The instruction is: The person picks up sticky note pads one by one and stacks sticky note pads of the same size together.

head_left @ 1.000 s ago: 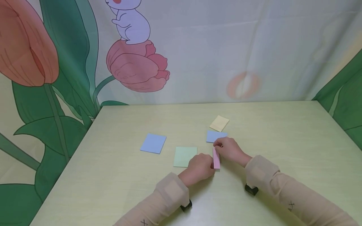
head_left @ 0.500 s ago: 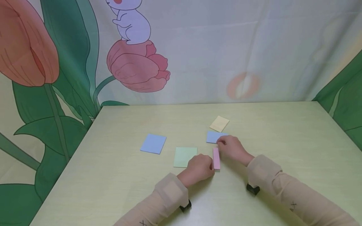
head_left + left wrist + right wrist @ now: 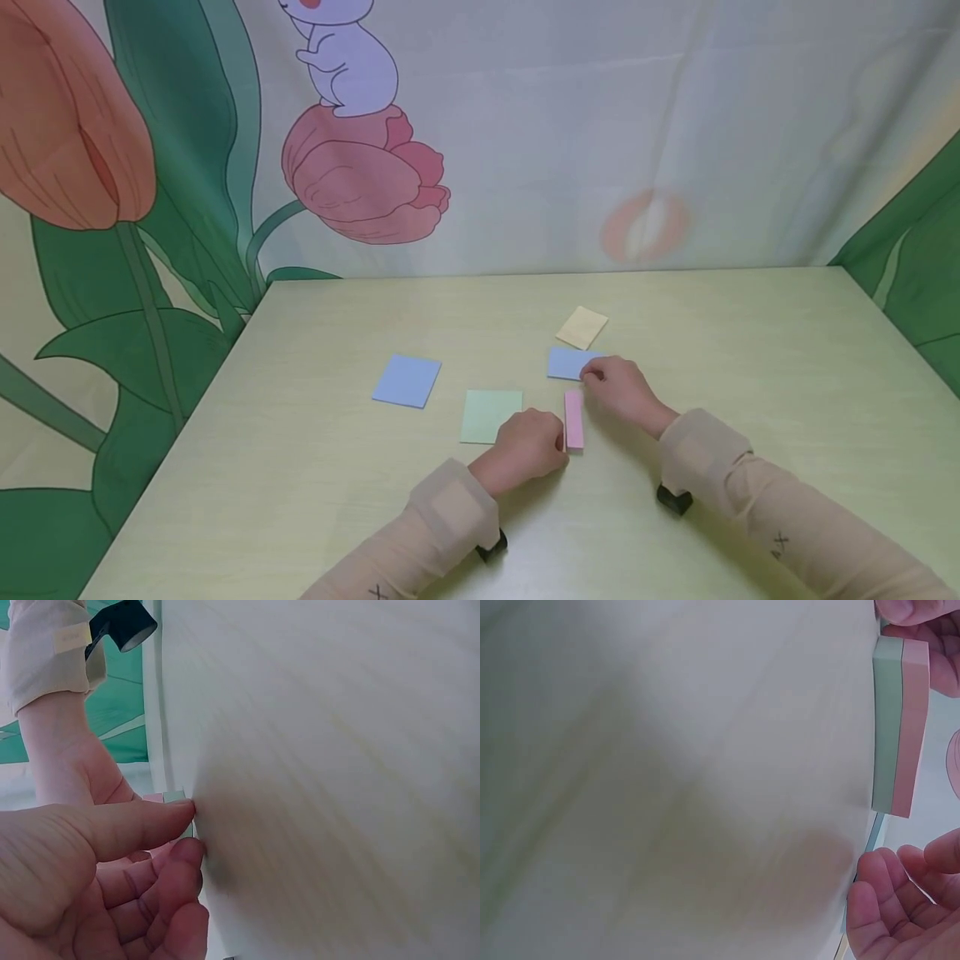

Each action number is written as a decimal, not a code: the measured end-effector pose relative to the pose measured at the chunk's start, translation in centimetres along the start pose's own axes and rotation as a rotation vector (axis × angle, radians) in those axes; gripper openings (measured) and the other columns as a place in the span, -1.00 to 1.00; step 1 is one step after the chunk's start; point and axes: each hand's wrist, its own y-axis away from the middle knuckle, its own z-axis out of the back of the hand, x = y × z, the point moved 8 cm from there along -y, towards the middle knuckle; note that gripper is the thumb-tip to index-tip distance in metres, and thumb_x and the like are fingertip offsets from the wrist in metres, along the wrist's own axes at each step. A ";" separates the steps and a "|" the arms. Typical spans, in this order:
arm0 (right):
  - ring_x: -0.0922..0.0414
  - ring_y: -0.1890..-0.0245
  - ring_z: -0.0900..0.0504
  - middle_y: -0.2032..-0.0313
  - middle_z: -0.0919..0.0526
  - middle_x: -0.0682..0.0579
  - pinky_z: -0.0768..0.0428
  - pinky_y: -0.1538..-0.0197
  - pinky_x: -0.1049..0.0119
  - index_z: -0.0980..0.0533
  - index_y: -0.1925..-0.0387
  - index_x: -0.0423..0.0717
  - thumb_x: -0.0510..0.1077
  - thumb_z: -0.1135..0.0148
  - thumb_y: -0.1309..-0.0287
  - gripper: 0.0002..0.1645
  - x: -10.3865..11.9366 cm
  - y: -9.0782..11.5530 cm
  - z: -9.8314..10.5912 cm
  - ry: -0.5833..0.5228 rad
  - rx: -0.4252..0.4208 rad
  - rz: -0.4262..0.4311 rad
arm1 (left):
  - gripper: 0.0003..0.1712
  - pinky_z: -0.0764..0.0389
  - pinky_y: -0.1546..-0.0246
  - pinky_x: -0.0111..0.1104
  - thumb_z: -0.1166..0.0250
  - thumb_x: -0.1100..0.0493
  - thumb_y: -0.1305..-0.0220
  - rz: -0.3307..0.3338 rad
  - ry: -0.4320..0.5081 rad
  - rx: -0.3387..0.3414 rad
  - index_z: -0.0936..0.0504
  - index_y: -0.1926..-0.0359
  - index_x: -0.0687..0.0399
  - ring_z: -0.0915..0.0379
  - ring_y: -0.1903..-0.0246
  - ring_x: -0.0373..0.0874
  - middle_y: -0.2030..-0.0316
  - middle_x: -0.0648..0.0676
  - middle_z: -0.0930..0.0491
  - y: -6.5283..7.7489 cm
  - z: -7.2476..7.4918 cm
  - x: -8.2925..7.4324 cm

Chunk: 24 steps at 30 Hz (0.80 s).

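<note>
A narrow pink sticky note pad (image 3: 573, 421) lies on a like green pad (image 3: 888, 724), their edges roughly lined up on the table. My left hand (image 3: 528, 444) rests at the stack's near left side. Its thumb and curled fingertips come close to the green pad (image 3: 180, 829); whether they pinch it is unclear. My right hand (image 3: 621, 390) hovers past the stack's far right end, fingers loosely curled, nothing between them. Its fingertips overlap the right part of a blue sticky note pad (image 3: 567, 363) in the head view; contact cannot be made out.
A square green pad (image 3: 483, 415) lies left of the stack, partly behind my left hand. Farther left is a square blue pad (image 3: 407, 382). A yellow pad (image 3: 582, 327) sits behind the small blue one. A printed curtain (image 3: 540, 142) hangs behind the table.
My right hand has let go of the far end of the pink pad and shifted slightly right and away. My left hand has stayed almost still.
</note>
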 end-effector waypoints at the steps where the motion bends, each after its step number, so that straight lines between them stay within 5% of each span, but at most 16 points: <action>1: 0.14 0.43 -0.44 0.31 -0.61 -0.12 -0.38 0.37 0.39 -0.55 0.26 -0.30 -0.24 0.06 -0.13 -0.72 -0.1 0.0 0.0 0.000 -0.001 -0.002 | -0.85 -0.28 0.70 -0.45 -0.27 0.14 0.03 -0.002 0.004 0.003 -0.52 0.65 0.01 -0.30 0.66 -0.24 0.70 -0.11 -0.43 0.0 0.0 0.0; 9: 0.11 0.38 -0.46 0.22 -0.60 -0.16 -0.41 0.31 0.34 -0.53 0.21 -0.31 -0.23 0.08 -0.15 -0.69 -1.0 -0.2 0.4 -0.007 -0.012 -0.041 | -0.86 -0.27 0.65 -0.49 -0.27 0.17 0.06 -0.034 0.051 0.019 -0.51 0.66 -0.03 -0.28 0.66 -0.27 0.70 -0.13 -0.42 -0.3 0.4 0.6; 17: 0.18 0.58 -0.42 0.36 -0.57 -0.15 -0.38 0.47 0.40 -0.50 0.17 -0.34 -0.24 0.11 -0.14 -0.67 -2.0 -0.2 1.0 -0.058 -0.020 -0.096 | -0.85 -0.28 0.63 -0.49 -0.26 0.17 0.01 -0.011 0.109 0.004 -0.50 0.64 -0.02 -0.27 0.64 -0.26 0.67 -0.12 -0.41 -0.4 1.7 1.5; 24: 0.19 0.57 -0.44 0.31 -0.57 -0.16 -0.39 0.44 0.41 -0.48 0.12 -0.33 -0.25 0.15 -0.13 -0.63 -2.8 -0.3 1.3 -0.080 -0.009 -0.147 | -0.93 -0.29 0.60 -0.49 -0.21 0.22 -0.02 -0.007 0.139 -0.031 -0.55 0.55 0.04 -0.28 0.60 -0.23 0.60 -0.09 -0.45 -0.8 2.6 1.9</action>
